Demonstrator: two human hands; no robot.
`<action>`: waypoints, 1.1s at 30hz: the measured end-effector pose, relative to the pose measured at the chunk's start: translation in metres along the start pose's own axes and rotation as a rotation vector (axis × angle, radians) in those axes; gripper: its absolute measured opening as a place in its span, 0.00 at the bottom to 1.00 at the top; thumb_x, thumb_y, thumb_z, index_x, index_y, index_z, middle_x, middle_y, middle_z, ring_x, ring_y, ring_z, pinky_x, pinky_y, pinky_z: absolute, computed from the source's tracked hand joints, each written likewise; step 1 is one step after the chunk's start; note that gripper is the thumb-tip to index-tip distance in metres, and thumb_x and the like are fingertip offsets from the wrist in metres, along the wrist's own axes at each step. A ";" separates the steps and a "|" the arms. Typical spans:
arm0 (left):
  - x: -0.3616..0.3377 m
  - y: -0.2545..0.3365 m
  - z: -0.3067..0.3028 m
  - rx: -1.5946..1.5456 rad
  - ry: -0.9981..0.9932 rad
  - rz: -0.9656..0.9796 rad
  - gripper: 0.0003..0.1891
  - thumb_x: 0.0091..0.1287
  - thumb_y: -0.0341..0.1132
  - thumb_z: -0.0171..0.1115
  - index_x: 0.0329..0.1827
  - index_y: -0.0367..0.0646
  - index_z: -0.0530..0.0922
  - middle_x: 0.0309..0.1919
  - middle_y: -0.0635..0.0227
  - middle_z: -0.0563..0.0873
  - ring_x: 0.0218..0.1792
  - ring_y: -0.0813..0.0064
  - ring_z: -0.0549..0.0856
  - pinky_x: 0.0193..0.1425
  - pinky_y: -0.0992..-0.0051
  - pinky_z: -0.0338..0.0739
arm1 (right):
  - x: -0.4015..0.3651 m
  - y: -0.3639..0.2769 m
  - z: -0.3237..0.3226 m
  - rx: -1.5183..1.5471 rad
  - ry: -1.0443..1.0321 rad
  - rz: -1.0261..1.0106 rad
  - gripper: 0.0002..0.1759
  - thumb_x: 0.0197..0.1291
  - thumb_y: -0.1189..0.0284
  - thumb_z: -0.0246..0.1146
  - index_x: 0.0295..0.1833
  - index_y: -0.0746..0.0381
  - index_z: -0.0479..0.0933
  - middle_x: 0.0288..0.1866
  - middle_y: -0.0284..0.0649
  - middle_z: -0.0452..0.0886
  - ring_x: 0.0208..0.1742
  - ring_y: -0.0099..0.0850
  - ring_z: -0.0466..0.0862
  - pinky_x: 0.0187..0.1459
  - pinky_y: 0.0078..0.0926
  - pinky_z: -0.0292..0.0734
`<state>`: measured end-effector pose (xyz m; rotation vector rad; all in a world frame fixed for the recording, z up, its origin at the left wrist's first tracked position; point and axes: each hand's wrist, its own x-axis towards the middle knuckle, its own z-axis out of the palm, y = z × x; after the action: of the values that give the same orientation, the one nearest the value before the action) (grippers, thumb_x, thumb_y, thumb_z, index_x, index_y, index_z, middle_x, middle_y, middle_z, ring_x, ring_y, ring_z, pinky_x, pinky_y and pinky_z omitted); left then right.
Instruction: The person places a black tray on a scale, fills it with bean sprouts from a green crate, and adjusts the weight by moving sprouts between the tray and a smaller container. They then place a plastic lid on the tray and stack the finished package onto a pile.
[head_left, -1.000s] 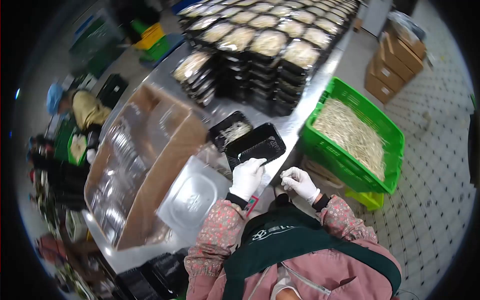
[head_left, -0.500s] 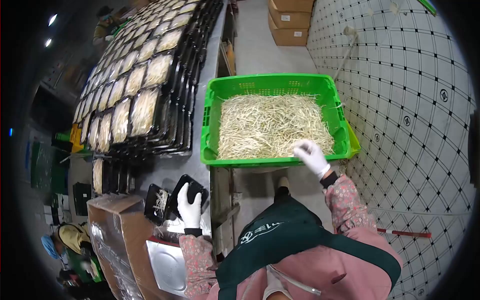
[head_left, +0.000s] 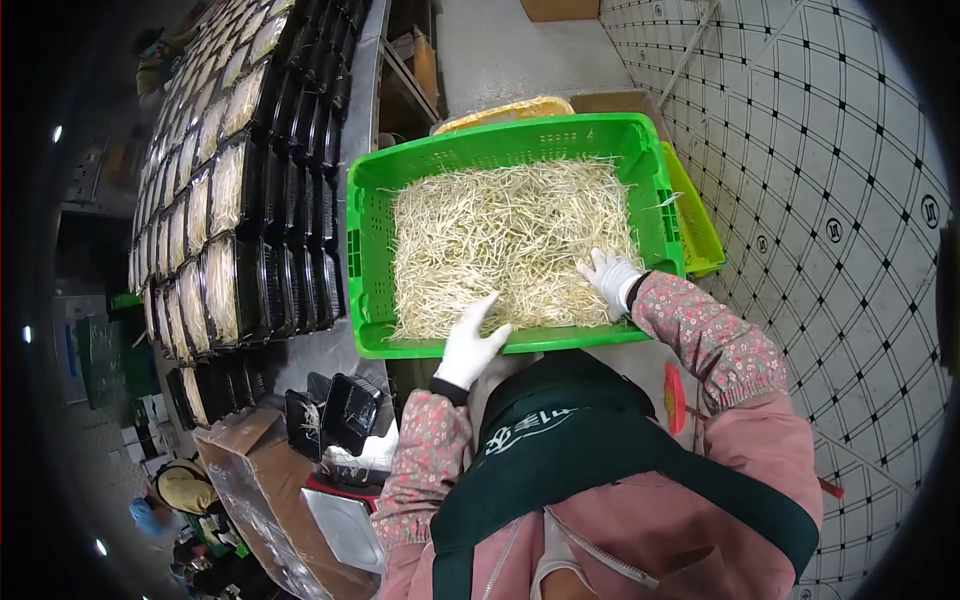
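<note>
A green plastic crate (head_left: 520, 135) full of pale bean sprouts (head_left: 500, 235) is in front of me. My left hand (head_left: 473, 342), in a white glove, hovers over the crate's near rim with thumb and fingers apart and nothing between them. At the right side of the sprouts, my gloved right hand (head_left: 610, 280) rests on them with its fingers spread. Left of my left forearm stands an open black tray (head_left: 353, 410). Another black tray (head_left: 303, 425) beside it holds a few sprouts.
Stacked black trays of wrapped sprouts (head_left: 225, 200) fill the table's far left. A cardboard box (head_left: 260, 490) and a scale with a metal plate (head_left: 342, 525) sit at the near left. A yellow crate (head_left: 697, 215) lies beneath the green one. Another person (head_left: 185, 495) is at lower left.
My left hand has left the black tray and moved right to the crate's near rim. My right hand has moved farther onto the sprouts and spread its fingers. The view has shifted.
</note>
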<state>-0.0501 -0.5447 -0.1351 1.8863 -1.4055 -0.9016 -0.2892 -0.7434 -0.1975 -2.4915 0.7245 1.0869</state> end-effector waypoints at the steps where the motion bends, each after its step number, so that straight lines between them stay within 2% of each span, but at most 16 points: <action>1: 0.009 -0.002 0.008 0.065 -0.062 -0.002 0.32 0.61 0.37 0.70 0.69 0.42 0.72 0.63 0.51 0.79 0.64 0.55 0.77 0.70 0.65 0.70 | 0.007 0.003 0.006 0.064 -0.006 -0.028 0.67 0.37 0.61 0.80 0.81 0.55 0.46 0.79 0.54 0.54 0.76 0.58 0.60 0.64 0.65 0.66; 4: 0.036 -0.001 0.028 0.156 -0.357 -0.069 0.36 0.60 0.38 0.70 0.72 0.42 0.68 0.67 0.49 0.74 0.67 0.53 0.74 0.72 0.67 0.68 | 0.013 0.011 0.015 0.123 0.015 -0.065 0.62 0.42 0.65 0.76 0.81 0.54 0.46 0.78 0.53 0.56 0.74 0.57 0.64 0.62 0.60 0.70; 6: 0.059 -0.004 0.043 0.262 -0.466 0.109 0.39 0.59 0.38 0.70 0.74 0.41 0.64 0.69 0.49 0.72 0.70 0.52 0.71 0.74 0.66 0.66 | 0.008 0.010 0.013 0.067 0.062 -0.039 0.61 0.43 0.67 0.74 0.81 0.53 0.47 0.78 0.53 0.57 0.72 0.57 0.66 0.63 0.57 0.70; 8: 0.082 0.003 0.059 0.350 -0.616 0.153 0.47 0.53 0.39 0.74 0.76 0.38 0.59 0.71 0.47 0.68 0.71 0.49 0.68 0.75 0.63 0.65 | -0.007 -0.001 0.010 -0.021 0.128 0.031 0.62 0.40 0.68 0.75 0.81 0.52 0.48 0.78 0.55 0.57 0.72 0.57 0.67 0.66 0.55 0.68; 10: 0.098 0.004 0.083 0.525 -0.752 0.196 0.53 0.51 0.41 0.76 0.78 0.37 0.53 0.74 0.45 0.64 0.72 0.46 0.66 0.75 0.60 0.64 | -0.002 -0.003 0.023 -0.050 0.198 0.061 0.58 0.44 0.70 0.73 0.81 0.51 0.49 0.77 0.55 0.57 0.72 0.57 0.67 0.66 0.53 0.69; 13: 0.107 -0.016 0.121 0.701 -0.726 0.271 0.61 0.48 0.42 0.78 0.79 0.36 0.45 0.77 0.44 0.56 0.74 0.45 0.63 0.73 0.53 0.65 | 0.003 0.003 0.017 0.004 0.166 0.044 0.56 0.44 0.72 0.72 0.80 0.52 0.52 0.77 0.56 0.58 0.68 0.54 0.72 0.62 0.45 0.75; 16: 0.108 -0.028 0.141 0.840 -0.577 0.324 0.61 0.46 0.42 0.79 0.79 0.35 0.46 0.77 0.46 0.55 0.73 0.47 0.65 0.70 0.51 0.69 | -0.001 0.005 0.007 0.067 0.131 0.060 0.55 0.44 0.73 0.71 0.79 0.51 0.53 0.75 0.54 0.60 0.65 0.51 0.75 0.58 0.44 0.77; 17: 0.110 -0.032 0.145 0.874 -0.569 0.363 0.61 0.44 0.40 0.79 0.78 0.33 0.47 0.76 0.45 0.57 0.70 0.49 0.68 0.63 0.52 0.75 | -0.002 0.004 0.007 0.062 0.157 0.057 0.54 0.43 0.73 0.72 0.79 0.53 0.54 0.74 0.54 0.61 0.64 0.50 0.76 0.57 0.44 0.78; 20: 0.113 -0.028 0.156 0.953 -0.524 0.369 0.58 0.46 0.35 0.77 0.77 0.32 0.48 0.74 0.43 0.60 0.65 0.51 0.73 0.56 0.54 0.81 | 0.005 0.007 0.019 0.093 0.210 0.069 0.54 0.43 0.74 0.72 0.79 0.54 0.55 0.73 0.54 0.62 0.64 0.50 0.76 0.57 0.43 0.78; 24: 0.126 -0.027 0.147 0.757 -0.610 0.346 0.51 0.47 0.31 0.73 0.75 0.31 0.54 0.66 0.45 0.67 0.57 0.52 0.78 0.49 0.61 0.83 | 0.009 0.019 0.006 0.260 0.098 0.030 0.40 0.44 0.75 0.69 0.68 0.59 0.68 0.67 0.53 0.71 0.59 0.49 0.80 0.56 0.42 0.79; 25: 0.124 -0.022 0.141 0.704 -0.578 0.354 0.47 0.47 0.31 0.72 0.72 0.32 0.59 0.61 0.46 0.71 0.53 0.52 0.81 0.50 0.62 0.83 | 0.013 0.022 0.006 0.269 0.067 0.056 0.37 0.45 0.73 0.68 0.67 0.59 0.72 0.61 0.55 0.76 0.58 0.48 0.81 0.56 0.40 0.80; 27: 0.126 -0.019 0.138 0.574 -0.612 0.277 0.44 0.47 0.30 0.71 0.70 0.33 0.61 0.59 0.46 0.73 0.50 0.52 0.82 0.51 0.62 0.82 | 0.021 0.033 0.002 0.287 -0.001 0.035 0.37 0.43 0.71 0.70 0.65 0.59 0.74 0.58 0.56 0.79 0.56 0.46 0.83 0.55 0.38 0.80; 28: 0.128 -0.012 0.130 0.507 -0.626 0.239 0.42 0.47 0.29 0.70 0.69 0.34 0.62 0.58 0.46 0.74 0.48 0.52 0.83 0.52 0.62 0.81 | 0.023 0.038 -0.004 0.295 -0.036 0.024 0.37 0.42 0.70 0.70 0.64 0.60 0.74 0.57 0.56 0.80 0.55 0.45 0.83 0.55 0.38 0.80; 29: 0.130 -0.004 0.122 0.479 -0.675 0.159 0.37 0.48 0.30 0.70 0.65 0.34 0.67 0.54 0.44 0.78 0.45 0.51 0.85 0.52 0.60 0.81 | 0.019 0.045 -0.009 0.395 0.009 0.026 0.34 0.38 0.67 0.73 0.57 0.62 0.79 0.50 0.54 0.85 0.51 0.44 0.85 0.51 0.37 0.81; 32: 0.137 0.034 0.051 0.312 -0.755 0.131 0.34 0.48 0.32 0.71 0.62 0.35 0.71 0.46 0.44 0.83 0.44 0.52 0.86 0.50 0.61 0.81 | 0.018 0.052 -0.047 0.396 -0.105 -0.055 0.34 0.32 0.65 0.77 0.52 0.63 0.82 0.44 0.51 0.87 0.45 0.46 0.86 0.46 0.37 0.82; 33: 0.139 0.034 0.026 0.204 -0.792 0.117 0.32 0.48 0.35 0.72 0.59 0.36 0.74 0.37 0.47 0.86 0.39 0.55 0.86 0.46 0.63 0.82 | 0.036 0.059 -0.037 0.571 -0.062 -0.239 0.29 0.32 0.69 0.77 0.47 0.64 0.83 0.38 0.47 0.88 0.39 0.40 0.86 0.41 0.36 0.82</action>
<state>-0.0615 -0.6891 -0.1452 1.6139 -2.0991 -1.5964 -0.2807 -0.8212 -0.2052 -1.9850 0.5959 0.7382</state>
